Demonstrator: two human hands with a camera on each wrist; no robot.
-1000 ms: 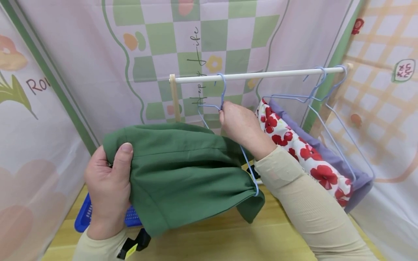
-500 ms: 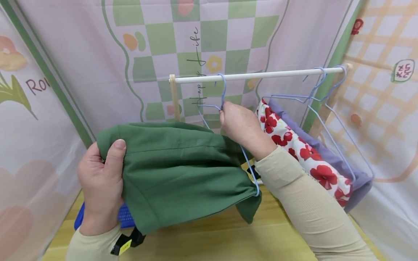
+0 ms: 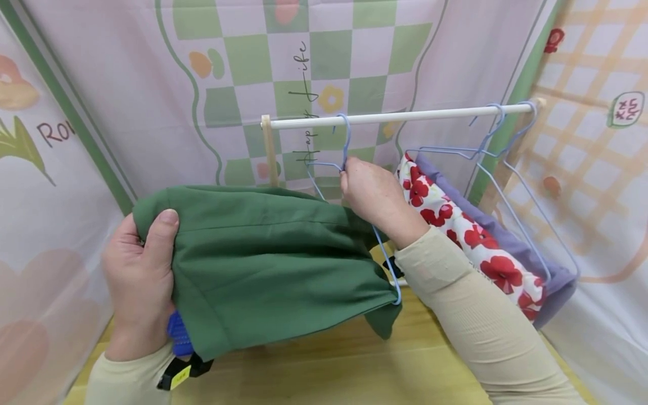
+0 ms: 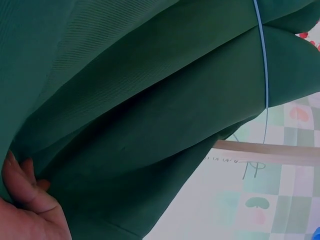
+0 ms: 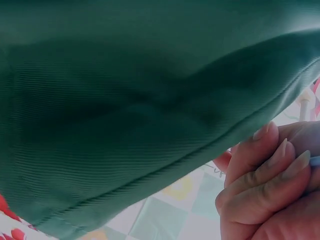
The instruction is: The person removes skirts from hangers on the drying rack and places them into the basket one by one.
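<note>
A dark green garment (image 3: 273,270) is threaded through a light blue wire hanger (image 3: 348,135), which hooks over the white rod. My left hand (image 3: 136,281) pinches the garment's left end, thumb on top and fingers underneath. From below, the left wrist view shows those fingers (image 4: 32,192) tucked into the cloth and the hanger's blue wire crossing the folds. My right hand (image 3: 377,197) grips the hanger's neck just under the hook; in the right wrist view its fingers (image 5: 260,185) are curled beside the green cloth. A short corner of the garment droops past the hanger's lower right end.
On the right of the white rod (image 3: 415,116) hang a red-flowered garment (image 3: 455,219) and a purple garment (image 3: 559,287) on similar hangers. A blue basket (image 3: 179,334) shows partly behind my left wrist, on the wooden table (image 3: 324,371). Printed curtains surround the rack.
My left hand has moved left and slightly up, drawing the green garment further left through the hanger. More of the basket is covered. My right hand and the hanger have stayed in place.
</note>
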